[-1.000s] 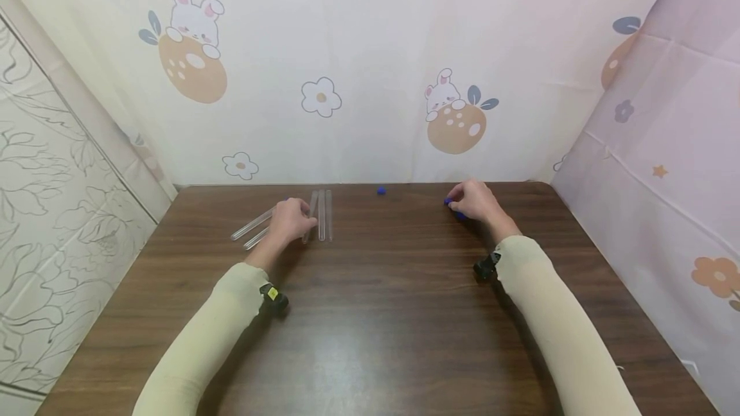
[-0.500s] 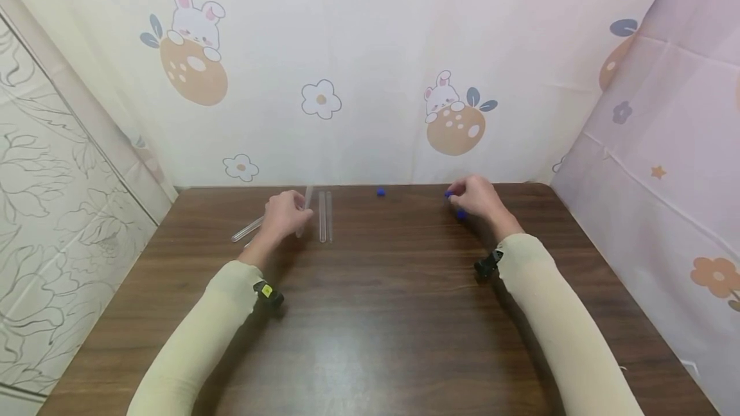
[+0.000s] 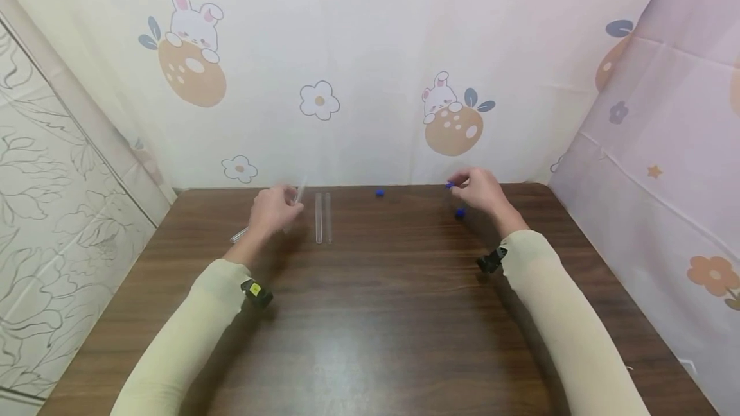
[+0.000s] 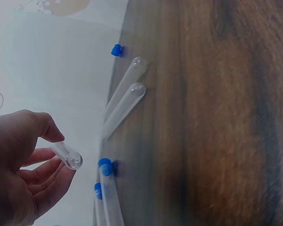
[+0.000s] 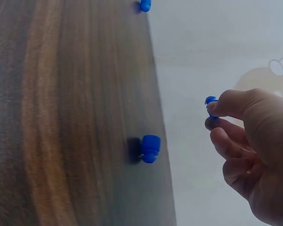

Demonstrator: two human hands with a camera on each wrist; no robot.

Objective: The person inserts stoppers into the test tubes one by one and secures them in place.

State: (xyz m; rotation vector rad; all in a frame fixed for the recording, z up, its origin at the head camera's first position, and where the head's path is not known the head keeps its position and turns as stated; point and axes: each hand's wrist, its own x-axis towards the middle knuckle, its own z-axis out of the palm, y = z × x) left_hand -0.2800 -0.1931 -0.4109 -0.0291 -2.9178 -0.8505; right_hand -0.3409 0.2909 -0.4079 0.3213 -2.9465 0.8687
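Observation:
My left hand [image 3: 273,212] grips a clear test tube [image 4: 71,158] between thumb and fingers, raised off the table and tilted. Its rounded end faces the left wrist camera. Over at the far right, my right hand [image 3: 484,191] pinches a small blue stopper [image 5: 210,100] between thumb and forefinger, above the tabletop. Two uncapped test tubes [image 3: 319,218] lie side by side to the right of the left hand. Beneath that hand, two tubes [image 4: 112,200] with blue stoppers lie on the table, mostly hidden in the head view.
One loose blue stopper [image 3: 379,192] lies near the back edge, between the hands. Another stopper [image 3: 460,212] is on the table below the right hand. Behind the brown wooden table [image 3: 370,313] hangs a printed curtain [image 3: 376,37].
The left hand has lifted one test tube from beside the other two and moved it left and up, tilting it. The right hand has raised the blue stopper away from the one on the table.

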